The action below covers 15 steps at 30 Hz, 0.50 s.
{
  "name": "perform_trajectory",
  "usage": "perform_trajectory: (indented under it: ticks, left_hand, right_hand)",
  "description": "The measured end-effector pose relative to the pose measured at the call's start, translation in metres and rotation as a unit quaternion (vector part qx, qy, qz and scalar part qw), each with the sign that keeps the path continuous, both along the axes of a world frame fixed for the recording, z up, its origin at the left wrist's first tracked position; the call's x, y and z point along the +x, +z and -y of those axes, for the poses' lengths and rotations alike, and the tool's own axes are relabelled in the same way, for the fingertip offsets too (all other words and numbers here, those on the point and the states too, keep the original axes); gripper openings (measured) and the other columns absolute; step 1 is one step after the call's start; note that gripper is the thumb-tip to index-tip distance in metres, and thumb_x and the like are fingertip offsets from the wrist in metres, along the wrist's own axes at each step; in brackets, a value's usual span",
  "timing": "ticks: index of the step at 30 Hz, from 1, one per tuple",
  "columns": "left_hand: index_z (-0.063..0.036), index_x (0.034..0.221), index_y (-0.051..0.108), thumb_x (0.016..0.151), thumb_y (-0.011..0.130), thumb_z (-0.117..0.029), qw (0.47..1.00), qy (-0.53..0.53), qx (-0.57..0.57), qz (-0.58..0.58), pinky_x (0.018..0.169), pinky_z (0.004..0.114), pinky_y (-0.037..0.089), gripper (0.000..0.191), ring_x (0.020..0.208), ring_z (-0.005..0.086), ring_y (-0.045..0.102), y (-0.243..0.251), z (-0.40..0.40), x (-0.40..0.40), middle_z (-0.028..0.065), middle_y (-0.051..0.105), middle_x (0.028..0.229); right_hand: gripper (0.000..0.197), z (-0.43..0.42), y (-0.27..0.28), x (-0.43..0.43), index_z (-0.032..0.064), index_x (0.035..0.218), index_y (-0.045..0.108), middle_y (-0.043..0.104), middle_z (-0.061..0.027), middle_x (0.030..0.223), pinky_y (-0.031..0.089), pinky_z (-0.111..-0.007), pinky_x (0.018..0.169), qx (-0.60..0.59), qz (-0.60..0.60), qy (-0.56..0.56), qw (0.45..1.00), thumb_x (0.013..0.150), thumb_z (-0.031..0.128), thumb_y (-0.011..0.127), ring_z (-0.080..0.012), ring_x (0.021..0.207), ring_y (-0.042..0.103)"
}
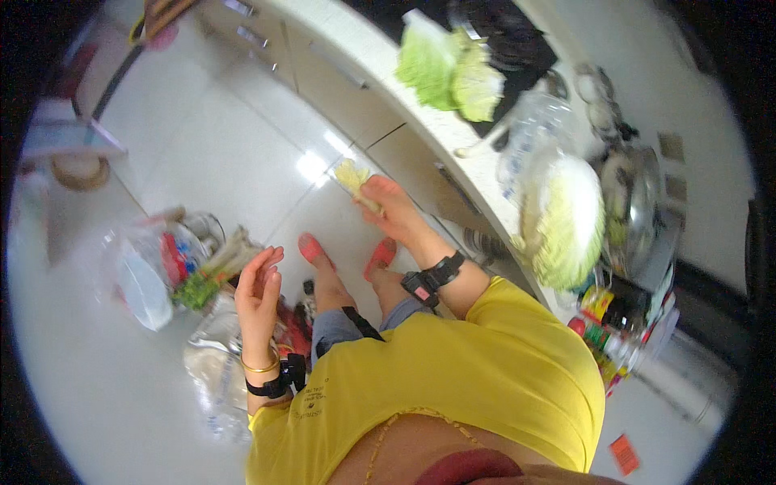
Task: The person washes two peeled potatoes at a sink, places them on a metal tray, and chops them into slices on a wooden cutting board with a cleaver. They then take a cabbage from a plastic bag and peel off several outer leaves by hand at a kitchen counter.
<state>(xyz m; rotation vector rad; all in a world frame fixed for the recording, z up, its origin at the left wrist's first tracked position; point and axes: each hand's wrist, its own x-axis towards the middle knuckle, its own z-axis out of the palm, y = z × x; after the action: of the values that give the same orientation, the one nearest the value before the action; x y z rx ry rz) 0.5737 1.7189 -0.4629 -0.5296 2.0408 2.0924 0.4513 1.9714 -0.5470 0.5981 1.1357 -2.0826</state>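
Note:
Between the thumb and fingers of my right hand (391,209) is a small pale yellow cabbage leaf (351,176), held over the floor beside the counter. My left hand (259,297) is raised on the other side with fingers apart and nothing in it. A large napa cabbage (567,218), partly in a clear plastic bag (536,127), lies on the white counter (430,112). Farther along the counter, loose cabbage leaves (448,70) rest at the edge of a black cooktop (394,18).
A dark pan (503,30) stands on the cooktop. Behind the cabbage is a pot with a glass lid (633,212), near several bottles and packets (612,333). Plastic bags (142,273) and leafy green vegetables (212,273) lie on the tiled floor (200,139) at my left.

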Motion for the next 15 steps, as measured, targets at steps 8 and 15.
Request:
perform_trajectory:
  ticks: [8,15]
  left_hand:
    - [0.0025,0.123,0.048,0.090,0.052,-0.003,0.990,-0.063,-0.038,-0.117,0.097,0.032,0.040,0.034,0.112,0.0216,0.054,0.166,-0.038,-0.002,0.0151,0.057,0.119]
    - [0.0032,0.123,0.048,0.090,0.050,-0.001,0.977,-0.137,-0.059,-0.155,0.098,0.033,0.039,0.033,0.112,0.0222,0.054,0.210,-0.093,-0.011,0.0157,0.057,0.118]
  right_hand:
    - [0.030,-0.151,0.163,-0.089,0.0034,0.091,0.051,0.055,-0.0118,0.083,0.044,-0.035,0.075,0.548,-0.473,-0.231,0.650,0.074,0.018,0.070,-0.0271,0.079,0.054]
    - [0.062,-0.213,0.175,-0.099,0.0134,0.126,0.052,0.045,-0.0200,0.129,0.041,-0.050,0.092,0.755,-0.355,-0.034,0.551,0.078,0.052,0.060,-0.0378,0.117,0.044]
